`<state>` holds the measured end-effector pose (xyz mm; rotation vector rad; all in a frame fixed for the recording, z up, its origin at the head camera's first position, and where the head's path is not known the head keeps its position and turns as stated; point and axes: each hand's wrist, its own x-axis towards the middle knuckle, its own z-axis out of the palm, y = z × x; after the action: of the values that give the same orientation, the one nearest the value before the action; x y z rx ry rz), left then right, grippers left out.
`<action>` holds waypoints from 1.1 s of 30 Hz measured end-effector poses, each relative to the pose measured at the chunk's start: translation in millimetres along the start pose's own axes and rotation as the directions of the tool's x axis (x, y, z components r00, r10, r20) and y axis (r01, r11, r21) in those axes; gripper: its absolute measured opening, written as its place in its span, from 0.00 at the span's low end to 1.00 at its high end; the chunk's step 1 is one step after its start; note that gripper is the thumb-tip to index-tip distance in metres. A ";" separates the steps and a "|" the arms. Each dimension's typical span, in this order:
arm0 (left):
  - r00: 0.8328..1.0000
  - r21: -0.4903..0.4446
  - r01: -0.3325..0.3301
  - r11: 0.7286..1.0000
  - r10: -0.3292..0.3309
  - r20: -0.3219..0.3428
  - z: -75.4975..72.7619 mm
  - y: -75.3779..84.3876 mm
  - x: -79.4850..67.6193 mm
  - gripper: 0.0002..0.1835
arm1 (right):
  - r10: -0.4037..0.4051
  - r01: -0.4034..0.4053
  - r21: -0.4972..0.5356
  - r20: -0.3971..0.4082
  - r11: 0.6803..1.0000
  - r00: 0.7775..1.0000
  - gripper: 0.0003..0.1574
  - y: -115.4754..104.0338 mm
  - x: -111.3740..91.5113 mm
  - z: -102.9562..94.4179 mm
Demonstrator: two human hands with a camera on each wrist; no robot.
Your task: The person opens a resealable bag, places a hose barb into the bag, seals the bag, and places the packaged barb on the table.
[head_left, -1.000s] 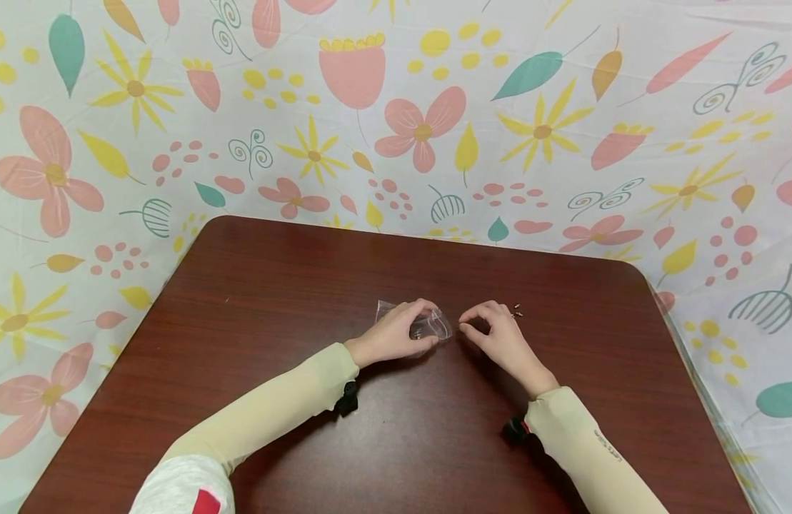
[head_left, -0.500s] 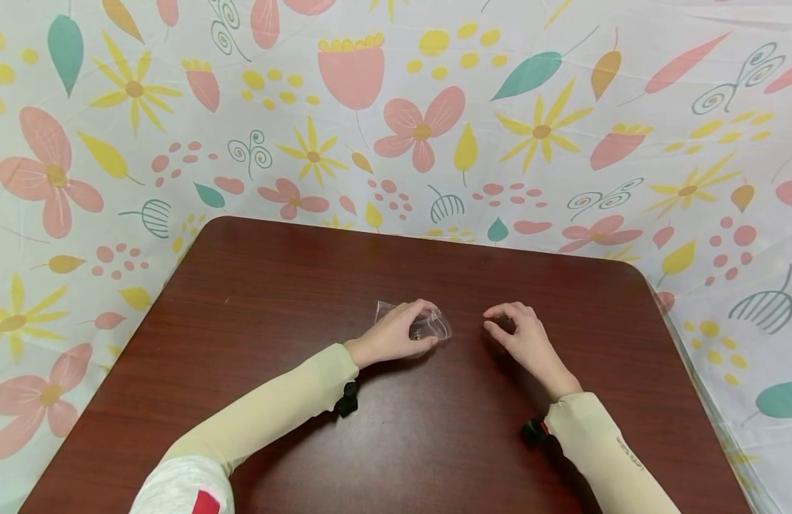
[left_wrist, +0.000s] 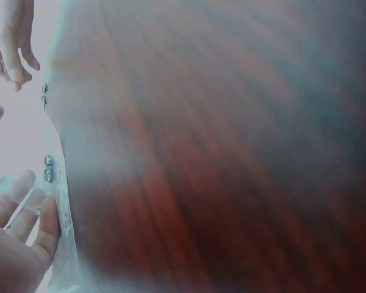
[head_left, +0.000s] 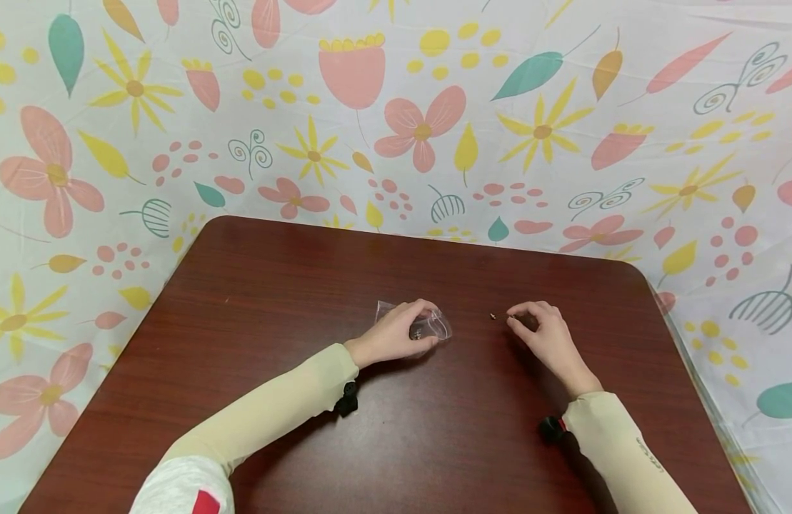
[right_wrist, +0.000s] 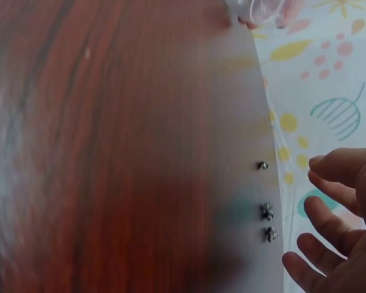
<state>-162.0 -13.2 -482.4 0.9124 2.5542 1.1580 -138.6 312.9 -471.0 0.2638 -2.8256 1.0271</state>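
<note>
My left hand (head_left: 398, 332) holds a small clear plastic bag (head_left: 442, 325), thumb and fingers spread at its mouth. A few small metal pieces show through the film. My right hand (head_left: 543, 339) hovers to the right, its fingertips close to small metal pieces lying on the table. One such piece (head_left: 493, 315) shows left of those fingertips in the head view; the hand hides the others there. Seen from the right wrist, one metal piece (right_wrist: 263, 165) lies apart from two more (right_wrist: 267, 211), and nothing shows between the thumb and fingers.
A dark red-brown wooden table (head_left: 396, 442) spreads under both arms. Behind it hangs a white cloth (head_left: 241, 93) printed with flowers and leaves. A black wrist camera (head_left: 347, 400) sits on the left sleeve, another black wrist camera (head_left: 551, 430) on the right one.
My right hand has moved rightward from beside the bag to the metal pieces. One piece now shows left of its fingertips. The left hand and bag have stayed in place.
</note>
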 end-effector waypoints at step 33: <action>1.000 0.023 -0.008 1.000 0.008 0.014 -0.1 -2.6 0.6 0.28 | 0.070 -0.066 -0.067 0.053 0.996 0.996 0.10 30.8 13.0 -11.3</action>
<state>-163.7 -14.2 -484.2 0.9335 2.5606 1.1231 -157.0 341.9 -479.4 0.1931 -2.9306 0.9523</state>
